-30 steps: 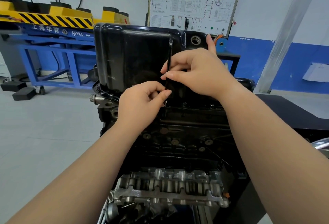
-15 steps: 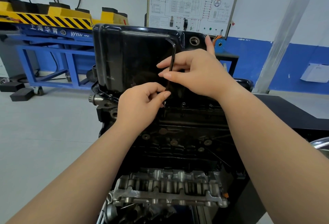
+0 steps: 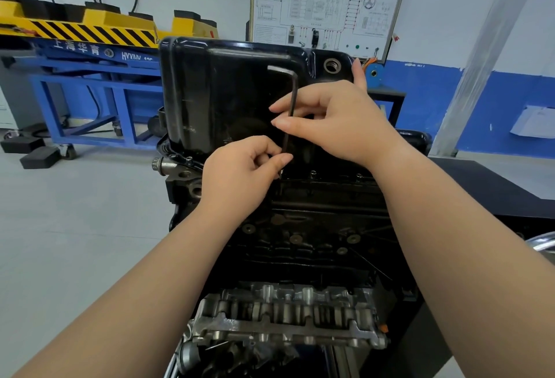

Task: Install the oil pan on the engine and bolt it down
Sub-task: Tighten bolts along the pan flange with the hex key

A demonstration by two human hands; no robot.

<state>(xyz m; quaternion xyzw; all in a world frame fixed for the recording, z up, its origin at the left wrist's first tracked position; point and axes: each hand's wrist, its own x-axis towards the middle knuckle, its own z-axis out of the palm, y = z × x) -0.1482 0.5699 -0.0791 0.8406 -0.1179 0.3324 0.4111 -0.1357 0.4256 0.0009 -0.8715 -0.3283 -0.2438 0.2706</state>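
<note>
Head view, sole camera. Oil pan (image 3: pixel 228 98) is seated on the upturned engine (image 3: pixel 300 227) with its flange against the block. It lies directly ahead of both hands and just beyond them.

Hex key (image 3: pixel 292 98) stands nearly upright in front of the pan's near wall. Its long axis is vertical with a slight lean, the short arm at the top points left, and the lower tip is down at the near flange edge.

Left hand (image 3: pixel 240 176) pinches the shaft low, thumb and fingertips curled round it just above the tip. Right hand (image 3: pixel 333 125) pinches the same shaft about midway, one finger reaching up beside the pan's upper right corner. Hands are close but apart, the left lower and nearer the flange.

The bolt under the tip is hidden by the left fingers, so I cannot tell whether the key is seated in its head. Flange bolts (image 3: pixel 313 172) stand proud just right of the tip.

Judgement: the step in hand is running down a near-side flange bolt. The move turns on keeping the shaft in line with that bolt's axis.

Containers: the pan is mounted mouth-down, so its inside is not visible. Drain port (image 3: pixel 331 65) at the upper right shows an open threaded hole with no plug.
</note>
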